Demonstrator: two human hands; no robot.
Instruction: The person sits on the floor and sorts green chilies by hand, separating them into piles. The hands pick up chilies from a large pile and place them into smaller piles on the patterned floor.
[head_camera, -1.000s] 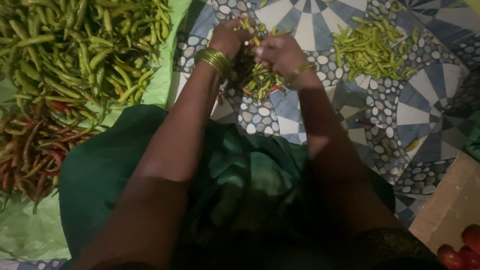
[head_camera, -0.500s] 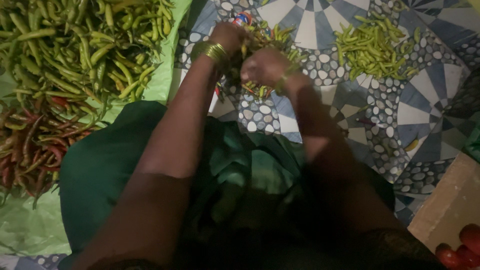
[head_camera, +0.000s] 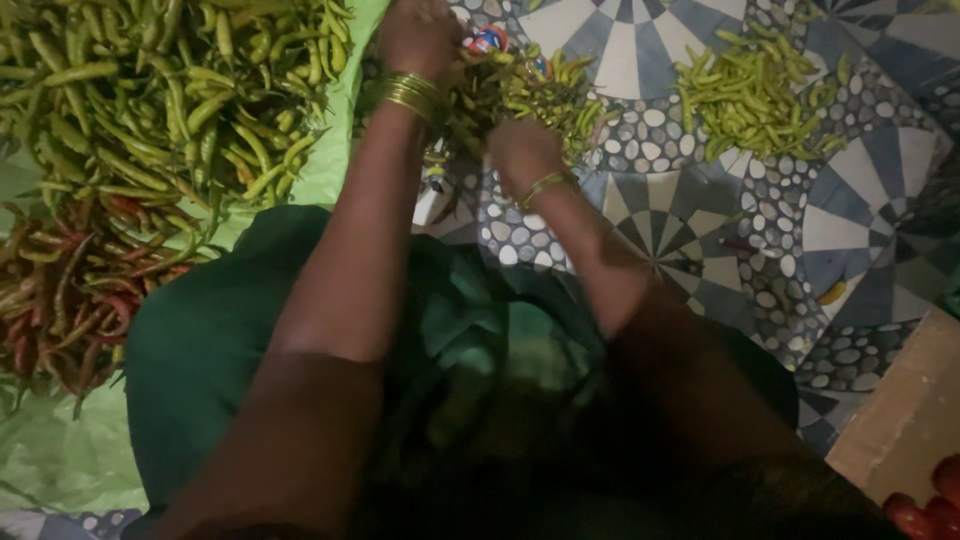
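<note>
Small chilli heap (head_camera: 530, 95) on patterned floor (head_camera: 880, 230), directly beneath both hands. Left hand (head_camera: 420, 35) and right hand (head_camera: 520, 155): fingers curled into chillies, grip cannot be told. Round red-blue package (head_camera: 487, 40) beside left hand.

Home floor workspace, patterned tile floor (head_camera: 860, 230), chilli heaps (head_camera: 150, 110) on green sheet (head_camera: 60, 450)

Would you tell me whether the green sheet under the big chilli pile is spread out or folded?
Spread out: the green sheet lies flat on the floor, with the green chillies heaped on it.
</note>
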